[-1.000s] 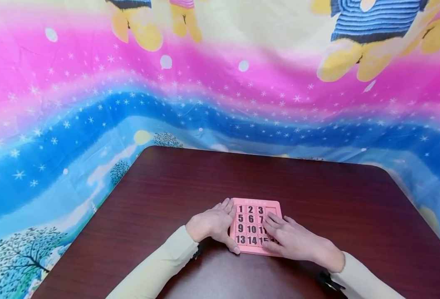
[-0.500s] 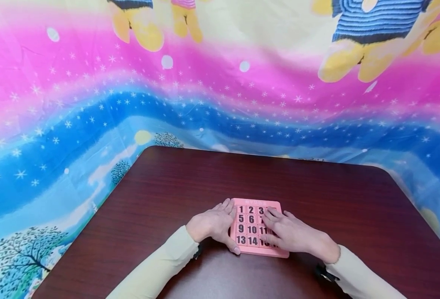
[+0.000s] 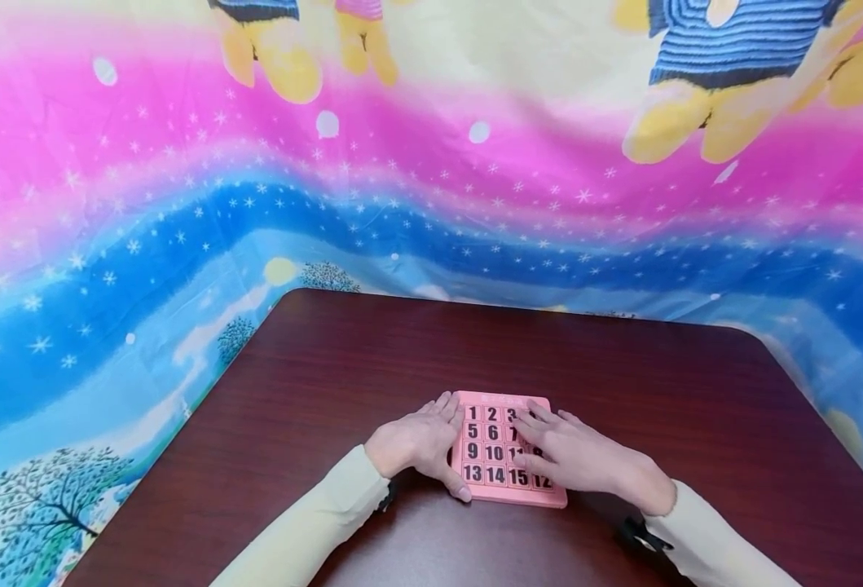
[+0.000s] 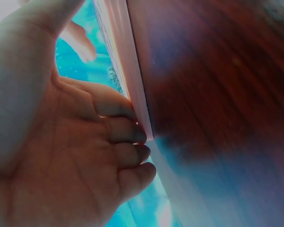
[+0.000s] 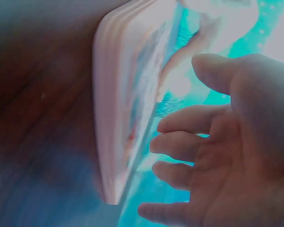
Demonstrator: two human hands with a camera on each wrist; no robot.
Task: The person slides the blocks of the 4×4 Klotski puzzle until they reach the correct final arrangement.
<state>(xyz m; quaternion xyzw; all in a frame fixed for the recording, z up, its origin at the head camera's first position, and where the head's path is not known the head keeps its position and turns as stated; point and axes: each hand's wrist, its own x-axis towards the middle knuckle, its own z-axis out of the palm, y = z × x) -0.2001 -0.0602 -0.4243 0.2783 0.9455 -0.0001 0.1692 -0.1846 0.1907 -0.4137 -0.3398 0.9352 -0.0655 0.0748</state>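
A pink number slide puzzle (image 3: 493,452) lies flat on the table, its black-numbered tiles facing up. My left hand (image 3: 425,440) rests along its left edge, fingers extended at the upper corner and thumb at the lower one. In the left wrist view, the fingertips (image 4: 141,163) meet the side of the frame (image 4: 135,71). Over the right-hand columns lies my right hand (image 3: 585,456), fingers extended and hiding the upper right tiles. Tile 12 (image 3: 542,481) shows in the lower right corner, with part of an 8 above it. Contact between right fingertips and tiles cannot be made out.
The dark brown wooden table (image 3: 372,350) extends around the puzzle, with rounded far corners. Behind it hangs a patterned cloth (image 3: 431,179) in pink, blue and cream. A black strap (image 3: 644,534) shows under the right sleeve.
My right hand's fingers have moved up toward the puzzle's top right, covering the slot that showed there earlier. Tiles 15 and 12 have come into view. My left hand stays in place.
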